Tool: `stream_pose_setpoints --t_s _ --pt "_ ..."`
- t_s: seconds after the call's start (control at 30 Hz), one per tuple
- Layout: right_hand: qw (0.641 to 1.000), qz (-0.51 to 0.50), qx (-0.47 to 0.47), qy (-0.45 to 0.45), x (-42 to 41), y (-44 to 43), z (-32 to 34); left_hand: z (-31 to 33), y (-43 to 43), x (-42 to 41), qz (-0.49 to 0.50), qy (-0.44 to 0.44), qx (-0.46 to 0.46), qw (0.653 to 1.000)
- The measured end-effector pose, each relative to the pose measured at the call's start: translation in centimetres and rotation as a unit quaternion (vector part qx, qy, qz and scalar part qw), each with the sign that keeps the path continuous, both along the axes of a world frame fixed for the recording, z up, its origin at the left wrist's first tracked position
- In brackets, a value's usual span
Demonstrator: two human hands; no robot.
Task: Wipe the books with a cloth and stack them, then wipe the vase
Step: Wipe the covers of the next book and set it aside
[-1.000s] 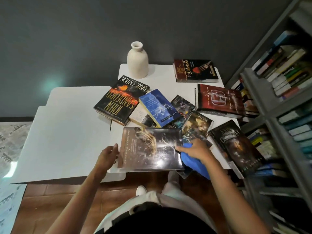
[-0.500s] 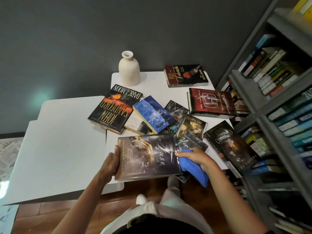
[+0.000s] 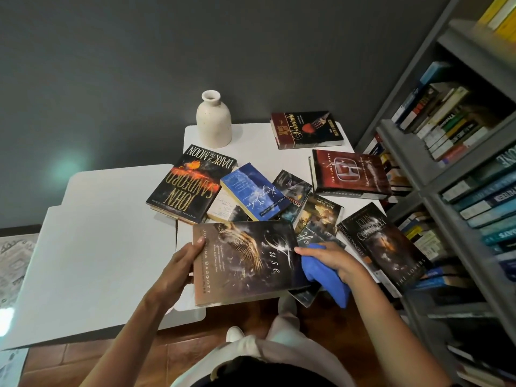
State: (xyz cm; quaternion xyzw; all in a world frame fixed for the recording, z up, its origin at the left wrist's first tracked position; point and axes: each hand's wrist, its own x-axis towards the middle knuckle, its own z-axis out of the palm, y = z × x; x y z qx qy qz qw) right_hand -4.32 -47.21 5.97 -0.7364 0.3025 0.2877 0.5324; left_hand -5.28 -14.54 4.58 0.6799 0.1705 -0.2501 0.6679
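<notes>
The book titled "Fuse" (image 3: 245,261) lies cover up at the near edge of the white desk (image 3: 265,146), and its near corner juts past the desk's front over the wooden floor (image 3: 335,311). The left hand (image 3: 181,266) grips the book's left edge, thumb on the cover and fingers curled beneath. The right hand (image 3: 332,256) is at the book's right edge with its fingers curled round a bunched blue cloth (image 3: 324,277), which touches that edge and hangs below the palm; the forefinger reaches onto the cover.

Just behind "Fuse" the other books lie scattered and overlapping. There is a black John Sandford hardback (image 3: 190,185) to the left (its title reads upside down from here) and a blue paperback (image 3: 254,192) leaning across a pale one. A Mark Twain paperback (image 3: 321,213) is partly covered, and a dark John Connolly book (image 3: 382,244) sits at the right edge. Farther back a red Honda book (image 3: 350,173) rests near the right rim, and a "Delectable" paperback (image 3: 305,129) lies alone at the far corner.

The cream vase (image 3: 213,121) stands upright at the far left corner of the desk, apart from the books. A second white surface (image 3: 97,247) adjoins the desk on the left. A grey bookshelf (image 3: 446,174) packed with books rises on the right.
</notes>
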Motion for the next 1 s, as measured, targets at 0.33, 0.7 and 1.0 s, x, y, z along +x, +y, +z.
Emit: stream_pose_setpoints --t_s 0.33,0.7,1.0 --pt "0.988 -0.111 0.075 -0.071 -3.0 -1.6 3.1 4.1 -0.6 0.9 0.07 -0.129 -0.077 0.986" --pt "0.935 -0.117 0.309 -0.125 -2.8 3.9 4.0 5.0 -3.9 -0.5 0.09 -0.119 -0.164 0.975" --pt "0.931 -0.132 0.299 -0.161 0.7 2.1 4.8 5.2 -2.9 -0.6 -0.024 -0.081 -0.234 0.969"
